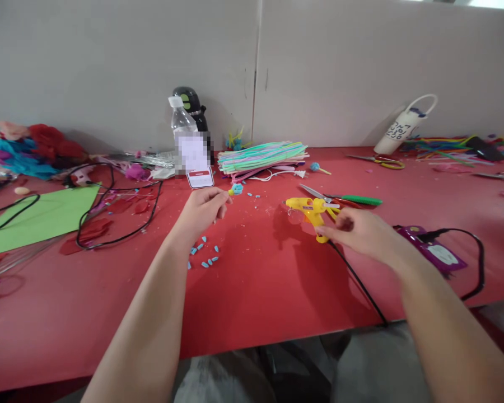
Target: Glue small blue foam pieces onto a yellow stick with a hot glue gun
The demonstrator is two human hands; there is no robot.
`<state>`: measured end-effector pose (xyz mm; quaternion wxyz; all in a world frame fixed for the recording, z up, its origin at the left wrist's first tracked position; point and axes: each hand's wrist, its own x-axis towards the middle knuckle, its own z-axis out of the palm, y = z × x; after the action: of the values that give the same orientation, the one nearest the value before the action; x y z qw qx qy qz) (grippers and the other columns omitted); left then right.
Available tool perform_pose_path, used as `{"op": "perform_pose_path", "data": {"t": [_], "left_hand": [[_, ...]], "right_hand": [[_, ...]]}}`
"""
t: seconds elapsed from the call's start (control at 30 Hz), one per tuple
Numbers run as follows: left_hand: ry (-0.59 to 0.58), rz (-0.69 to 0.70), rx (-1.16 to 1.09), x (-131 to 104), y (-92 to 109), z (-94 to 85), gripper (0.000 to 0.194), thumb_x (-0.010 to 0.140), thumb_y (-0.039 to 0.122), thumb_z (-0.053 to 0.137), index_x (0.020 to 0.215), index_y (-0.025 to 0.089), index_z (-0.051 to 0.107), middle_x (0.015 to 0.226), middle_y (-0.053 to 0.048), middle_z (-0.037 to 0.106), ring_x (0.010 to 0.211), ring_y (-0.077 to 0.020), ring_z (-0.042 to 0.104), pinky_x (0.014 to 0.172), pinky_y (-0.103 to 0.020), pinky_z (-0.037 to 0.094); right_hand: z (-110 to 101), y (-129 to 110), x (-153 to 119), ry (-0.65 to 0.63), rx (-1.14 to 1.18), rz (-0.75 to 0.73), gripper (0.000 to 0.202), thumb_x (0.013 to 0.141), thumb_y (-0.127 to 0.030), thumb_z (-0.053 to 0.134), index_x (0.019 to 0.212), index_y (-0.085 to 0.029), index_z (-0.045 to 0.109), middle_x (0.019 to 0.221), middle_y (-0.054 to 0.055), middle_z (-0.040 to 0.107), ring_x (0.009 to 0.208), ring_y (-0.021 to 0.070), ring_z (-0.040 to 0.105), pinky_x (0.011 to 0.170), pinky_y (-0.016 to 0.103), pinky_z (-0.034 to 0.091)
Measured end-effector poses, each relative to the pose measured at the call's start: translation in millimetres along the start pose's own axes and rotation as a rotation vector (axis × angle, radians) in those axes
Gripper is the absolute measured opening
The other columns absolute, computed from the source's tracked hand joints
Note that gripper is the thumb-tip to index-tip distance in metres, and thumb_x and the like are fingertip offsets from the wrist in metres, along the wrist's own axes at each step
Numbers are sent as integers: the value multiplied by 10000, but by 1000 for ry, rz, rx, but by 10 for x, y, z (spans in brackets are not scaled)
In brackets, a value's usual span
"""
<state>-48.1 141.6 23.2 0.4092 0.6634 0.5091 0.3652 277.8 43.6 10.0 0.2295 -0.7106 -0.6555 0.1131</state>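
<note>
My left hand is closed, its thumb and fingertips pinching a small blue pompom-like flower with a short yellow stem. My right hand has its fingers curled at the handle of a yellow hot glue gun. The gun's nozzle points left, and a white glue stick sticks out of its back. A black cord runs from its handle to the table's front edge. Below my left hand lie several small light-blue pieces, with a few more beside the flower.
Pastel pipe cleaners lie in a bundle at the back, beside a phone leaning near a clear bottle. Scissors and a green-handled tool lie behind the glue gun. A purple box with a cord sits right; green paper lies left.
</note>
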Motion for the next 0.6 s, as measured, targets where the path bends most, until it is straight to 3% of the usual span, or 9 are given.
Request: {"op": "perform_pose_path", "data": {"t": [0.1,0.17,0.2,0.3,0.4,0.5,0.6], "left_hand": [[-58,-25,12,0,6,-50,242,863,352,544,752,164,647,534,23,537,481,-83,438,466,-211,328],[-106,-50,27,6,-14,-104,245,860,355,549,752,162,655,533,20,536,483,-84,438,464,-213,325],[-122,-65,34,10,-30,-136,244,857,352,552,751,160,658,533,18,536,483,-84,437,464,-213,324],[-92,-96,28,23,-87,-226,244,849,355,563,744,157,660,525,21,518,470,-79,415,450,-214,297],[-26,-97,-13,33,-120,-271,228,835,346,576,740,156,661,531,20,511,473,-78,413,446,-213,287],[-22,-101,-30,30,-110,-269,214,824,332,586,740,153,669,522,18,508,463,-75,400,446,-212,288],[-29,-122,-48,16,-79,-251,197,812,315,594,727,152,664,509,22,495,448,-69,376,447,-211,291]], "right_hand": [[-119,-277,-134,-398,182,-161,345,845,-546,639,739,-218,642,699,13,674,643,161,609,575,269,439],[-4,-566,-169,-604,338,-280,218,894,-445,612,878,-242,691,844,10,723,747,159,647,656,260,479],[108,-720,-164,-638,376,-317,166,897,-395,618,911,-249,697,895,4,735,782,155,658,686,257,485],[556,-1152,-75,-613,407,-404,123,898,-268,619,981,-243,706,1007,10,746,881,160,678,745,261,480],[961,-1500,73,-521,436,-492,139,897,-197,609,998,-202,705,994,42,741,876,159,667,745,261,462],[1183,-1771,203,-475,362,-529,145,884,-188,613,997,-203,702,982,51,719,831,160,642,665,252,420],[1278,-1954,277,-501,306,-509,141,868,-205,631,993,-226,692,1000,38,699,802,154,621,607,242,376]]}}
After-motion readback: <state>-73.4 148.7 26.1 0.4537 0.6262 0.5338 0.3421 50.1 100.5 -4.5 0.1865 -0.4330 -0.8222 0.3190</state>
